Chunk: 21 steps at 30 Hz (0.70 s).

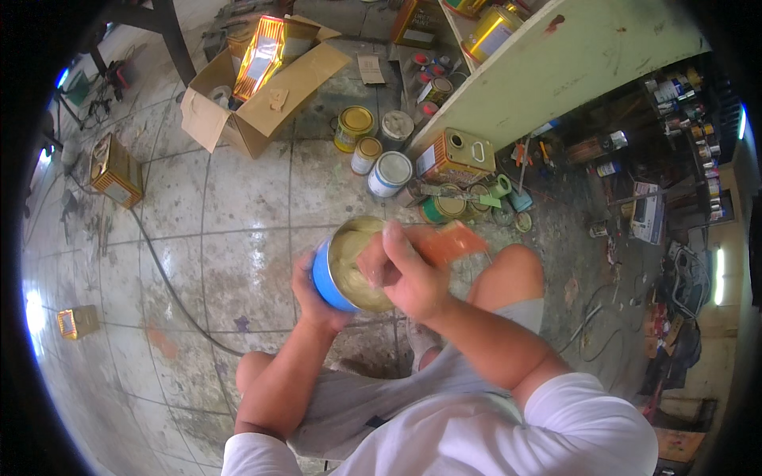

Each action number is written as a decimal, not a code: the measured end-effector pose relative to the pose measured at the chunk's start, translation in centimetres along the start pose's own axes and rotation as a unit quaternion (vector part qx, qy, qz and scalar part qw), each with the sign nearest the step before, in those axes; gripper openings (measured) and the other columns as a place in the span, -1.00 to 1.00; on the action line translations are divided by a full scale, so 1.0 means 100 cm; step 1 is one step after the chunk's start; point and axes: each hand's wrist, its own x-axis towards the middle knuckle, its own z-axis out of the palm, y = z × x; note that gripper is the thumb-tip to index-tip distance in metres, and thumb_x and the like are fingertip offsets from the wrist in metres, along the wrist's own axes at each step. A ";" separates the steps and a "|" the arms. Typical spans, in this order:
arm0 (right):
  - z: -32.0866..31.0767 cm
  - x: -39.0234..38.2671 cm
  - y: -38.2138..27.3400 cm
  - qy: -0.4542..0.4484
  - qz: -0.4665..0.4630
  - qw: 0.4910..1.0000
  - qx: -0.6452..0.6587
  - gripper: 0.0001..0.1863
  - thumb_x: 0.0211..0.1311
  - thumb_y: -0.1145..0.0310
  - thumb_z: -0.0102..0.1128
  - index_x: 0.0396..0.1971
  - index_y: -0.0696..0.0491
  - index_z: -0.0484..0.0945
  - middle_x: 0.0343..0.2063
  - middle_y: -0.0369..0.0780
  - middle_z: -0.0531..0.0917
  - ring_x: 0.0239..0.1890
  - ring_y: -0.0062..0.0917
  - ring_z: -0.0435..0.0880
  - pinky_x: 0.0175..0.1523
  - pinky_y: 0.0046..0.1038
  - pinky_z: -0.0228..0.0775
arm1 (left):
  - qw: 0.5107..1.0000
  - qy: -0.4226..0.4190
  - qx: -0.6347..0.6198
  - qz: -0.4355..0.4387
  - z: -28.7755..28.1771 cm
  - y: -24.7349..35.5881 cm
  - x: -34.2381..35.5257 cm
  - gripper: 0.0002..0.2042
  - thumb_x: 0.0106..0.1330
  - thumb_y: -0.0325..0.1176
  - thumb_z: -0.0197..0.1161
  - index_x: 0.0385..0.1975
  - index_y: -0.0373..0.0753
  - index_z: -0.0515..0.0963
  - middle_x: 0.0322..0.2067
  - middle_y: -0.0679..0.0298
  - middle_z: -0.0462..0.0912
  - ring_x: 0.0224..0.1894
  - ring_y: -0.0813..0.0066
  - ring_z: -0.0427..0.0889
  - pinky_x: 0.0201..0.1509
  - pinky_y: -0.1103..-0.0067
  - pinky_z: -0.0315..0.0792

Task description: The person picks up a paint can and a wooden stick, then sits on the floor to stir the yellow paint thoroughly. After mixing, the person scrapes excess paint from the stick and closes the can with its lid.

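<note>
Blue can (327,279) | left hand (313,297) cupping side | right hand (414,276) over opening

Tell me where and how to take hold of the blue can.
The blue can is probably best held around its curved outer wall, from the left: its open mouth tilts rightward, showing paste, and the left hand's grip cups that wall.
</note>
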 end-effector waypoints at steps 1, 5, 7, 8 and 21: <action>-0.006 0.005 -0.001 0.001 0.050 0.999 0.018 -0.39 0.63 0.05 -0.19 -0.64 0.12 0.45 -0.68 -0.19 0.49 -0.62 -0.55 0.35 -0.39 -0.44 0.20 | 1.000 0.006 0.009 -0.008 0.001 -0.001 -0.005 -0.36 0.34 0.12 -0.04 0.27 -0.22 0.46 0.19 0.08 0.58 0.22 0.07 0.55 0.35 0.20 0.39; -0.012 0.013 -0.037 -0.051 0.112 0.992 0.014 -0.39 0.62 0.06 -0.16 -0.66 0.11 0.40 -0.68 -0.20 0.49 -0.59 -0.53 0.40 -0.35 -0.46 0.26 | 0.999 -0.014 0.027 -0.024 0.014 -0.006 -0.016 -0.35 0.36 0.14 -0.07 0.27 -0.22 0.46 0.21 0.06 0.56 0.23 0.06 0.55 0.34 0.18 0.41; -0.002 0.007 -0.062 -0.119 0.057 0.990 -0.048 -0.38 0.59 -0.02 -0.12 -0.65 0.11 0.38 -0.68 -0.21 0.50 -0.59 -0.50 0.44 -0.32 -0.47 0.30 | 0.997 -0.063 -0.030 -0.018 0.011 -0.004 -0.019 -0.32 0.35 0.17 -0.08 0.29 -0.23 0.44 0.24 0.04 0.54 0.24 0.03 0.54 0.33 0.14 0.41; 0.006 0.005 -0.077 -0.118 0.013 0.990 -0.076 -0.34 0.58 -0.07 -0.13 -0.69 0.11 0.38 -0.73 -0.23 0.48 -0.65 -0.49 0.40 -0.39 -0.46 0.28 | 0.997 -0.071 -0.024 -0.019 0.013 -0.001 -0.022 -0.31 0.34 0.18 -0.08 0.29 -0.23 0.44 0.24 0.03 0.53 0.24 0.01 0.54 0.34 0.13 0.40; 0.011 0.018 -0.088 -0.141 -0.114 0.973 -0.145 -0.41 0.48 -0.02 0.07 -0.71 0.08 0.47 -0.76 -0.23 0.50 -0.74 -0.51 0.40 -0.56 -0.47 0.20 | 0.994 -0.086 0.052 -0.040 0.032 0.007 -0.024 -0.22 0.23 0.18 0.02 0.45 -0.08 0.26 0.38 0.08 0.38 0.37 0.05 0.42 0.43 0.11 0.30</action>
